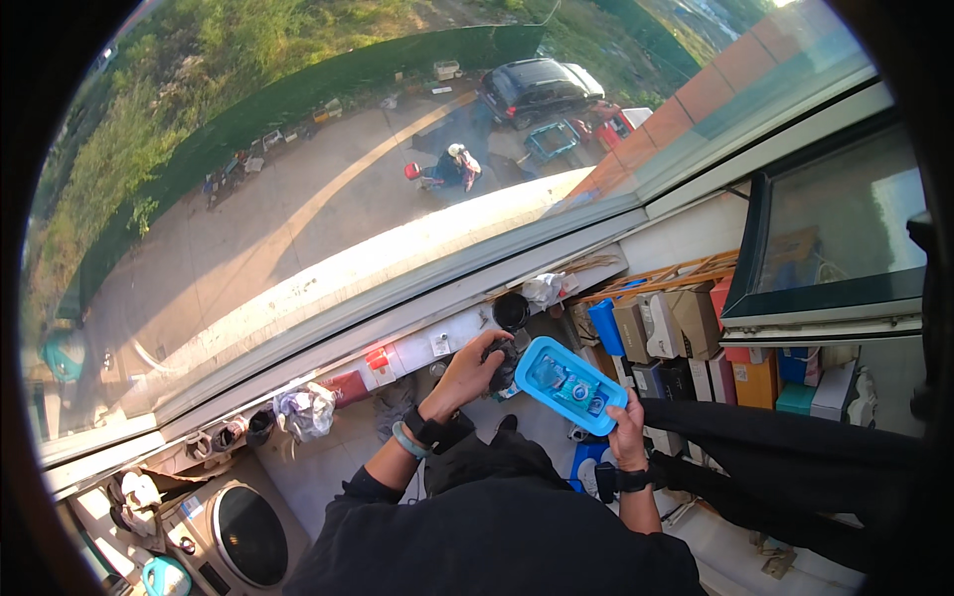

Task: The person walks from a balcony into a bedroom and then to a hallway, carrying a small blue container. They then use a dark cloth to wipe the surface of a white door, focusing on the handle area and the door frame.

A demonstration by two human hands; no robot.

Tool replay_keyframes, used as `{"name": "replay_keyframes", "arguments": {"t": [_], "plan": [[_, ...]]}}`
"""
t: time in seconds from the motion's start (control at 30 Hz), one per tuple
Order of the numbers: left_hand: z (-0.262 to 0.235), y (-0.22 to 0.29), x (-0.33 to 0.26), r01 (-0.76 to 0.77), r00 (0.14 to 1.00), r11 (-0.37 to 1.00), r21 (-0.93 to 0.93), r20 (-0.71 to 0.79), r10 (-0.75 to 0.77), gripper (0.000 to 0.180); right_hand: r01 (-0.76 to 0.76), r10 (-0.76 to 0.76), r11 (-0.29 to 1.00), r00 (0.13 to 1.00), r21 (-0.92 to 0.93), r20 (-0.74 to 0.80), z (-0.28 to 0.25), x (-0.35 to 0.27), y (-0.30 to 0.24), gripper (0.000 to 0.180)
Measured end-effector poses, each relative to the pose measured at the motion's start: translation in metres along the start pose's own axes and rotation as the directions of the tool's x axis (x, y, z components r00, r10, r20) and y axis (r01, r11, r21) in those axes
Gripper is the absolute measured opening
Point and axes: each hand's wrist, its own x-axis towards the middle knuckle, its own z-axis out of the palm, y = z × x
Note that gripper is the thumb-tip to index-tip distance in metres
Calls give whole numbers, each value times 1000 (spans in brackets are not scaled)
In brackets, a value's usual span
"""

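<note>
The blue box [556, 406] is in the air in front of the body, and the right hand [627, 437] holds it at its near right end, with the thumb over the rim. Its long axis goes on a slant – from this hand away and to the left, so the far end points to the left hand [467, 379]. Small packets [568, 385] lie inside the box.

The left hand has its fingers bent around a dark crumpled bundle [505, 366], just beside the far left end of the box; whether the two touch, I cannot tell. The right hand is nearer to the box.

About the edges: the window ledge [462, 326] runs beyond the left hand, and a black pot [511, 311] stands near the box's far end. On the right, stacked cartons [686, 323] and black cloth [760, 437] limit the room – the cloth is near the right hand. Toward the left, pale floor [323, 475] shows between ledge and body.
</note>
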Motion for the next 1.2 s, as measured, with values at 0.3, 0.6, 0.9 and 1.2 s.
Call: {"name": "replay_keyframes", "arguments": {"t": [0.3,0.6,0.9,1.2], "plan": [[0,-6,-8,-72,997,996,-53,-4,72,30,-18,18,1000,1000,-17,22,6,-5,1,21],[-13,-13,-9,-76,996,997,28,-44,78,19,1,-1,1000,999,2,33,-6,-3,10,29],[-15,-3,-7,109,991,994,6,-76,-108,29,26,-26,1000,1000,8,-1,-7,-2,6,40],[-14,3,-8,-54,998,998,-44,-24,53,16,11,-11,1000,1000,27,-7,1,-3,2,29]]}}
